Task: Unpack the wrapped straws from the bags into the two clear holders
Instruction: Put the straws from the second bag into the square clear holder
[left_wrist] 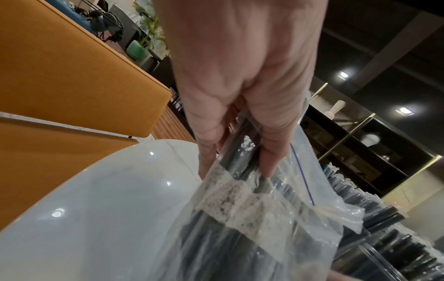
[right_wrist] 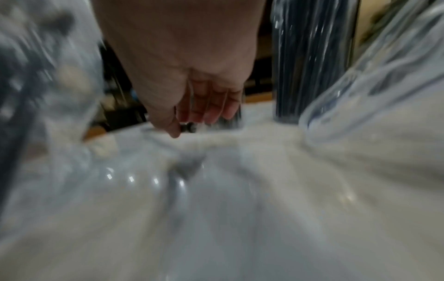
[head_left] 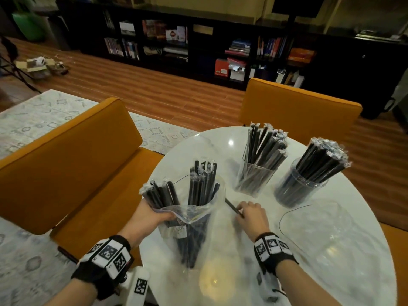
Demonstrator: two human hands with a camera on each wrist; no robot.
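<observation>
A clear zip bag (head_left: 194, 226) of black wrapped straws (head_left: 202, 184) stands near the table's front left. My left hand (head_left: 152, 215) grips a bundle of straws (head_left: 160, 194) at the bag's mouth, fingers curled round it (left_wrist: 242, 152). My right hand (head_left: 250, 214) pinches a single black straw (head_left: 233, 207) low over the table, right of the bag; its end shows between thumb and fingers (right_wrist: 187, 127). Two clear holders stand at the back, the square one (head_left: 254, 177) and the round one (head_left: 298, 188), both packed with straws.
An empty clear bag (head_left: 320, 237) with a black tie lies on the white round table (head_left: 231, 138) at the right. Orange chairs (head_left: 66, 164) stand at the left and behind. A dark bookshelf lines the far wall.
</observation>
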